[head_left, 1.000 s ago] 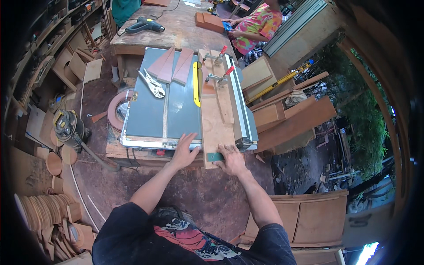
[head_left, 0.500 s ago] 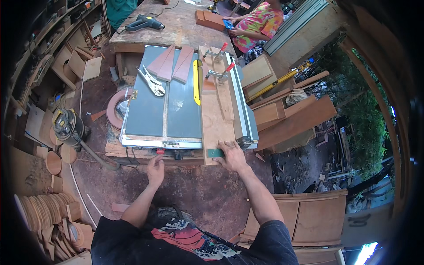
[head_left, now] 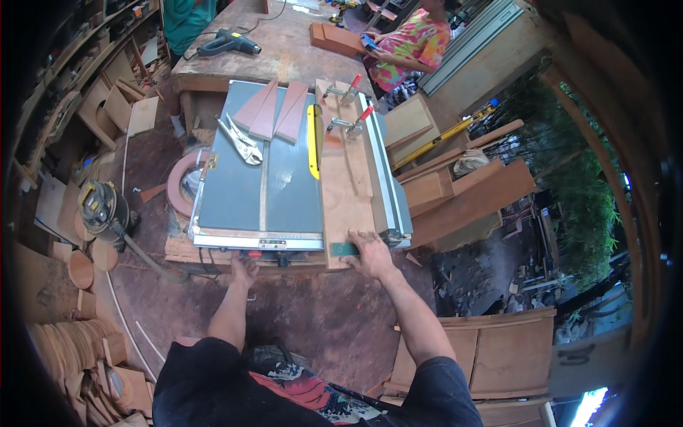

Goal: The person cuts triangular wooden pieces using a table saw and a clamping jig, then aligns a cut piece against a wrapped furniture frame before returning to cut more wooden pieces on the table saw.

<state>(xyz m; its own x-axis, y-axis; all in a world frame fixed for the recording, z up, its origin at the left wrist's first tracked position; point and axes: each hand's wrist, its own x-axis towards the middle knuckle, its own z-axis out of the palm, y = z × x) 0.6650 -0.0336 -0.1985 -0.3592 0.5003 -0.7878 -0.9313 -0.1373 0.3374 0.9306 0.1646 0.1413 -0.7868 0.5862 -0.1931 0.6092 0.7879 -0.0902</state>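
A grey table saw (head_left: pixel 235 192) stands before me with a yellow blade guard (head_left: pixel 313 141) near its middle. A long wooden sled board (head_left: pixel 346 188) lies along the saw's right side, with two red-handled clamps (head_left: pixel 346 107) at its far end. My right hand (head_left: pixel 368 253) rests flat on the near end of that board, beside a small green patch (head_left: pixel 344 249). My left hand (head_left: pixel 244 270) is at the saw's front edge, below the tabletop, touching a red control (head_left: pixel 253 254). Triangular reddish wood pieces (head_left: pixel 274 112) and locking pliers (head_left: pixel 242 146) lie on the far tabletop.
A workbench (head_left: pixel 277 46) with a power drill (head_left: pixel 228 46) stands behind the saw, where two other people are. A shop vacuum (head_left: pixel 99 206) sits on the floor at left. Wooden planks and panels (head_left: pixel 462 199) are stacked at right, cut wood discs (head_left: pixel 64 349) at lower left.
My left hand has come off the saw's tabletop and moved down to the front edge by the red control. My right hand has stayed on the board's near end.
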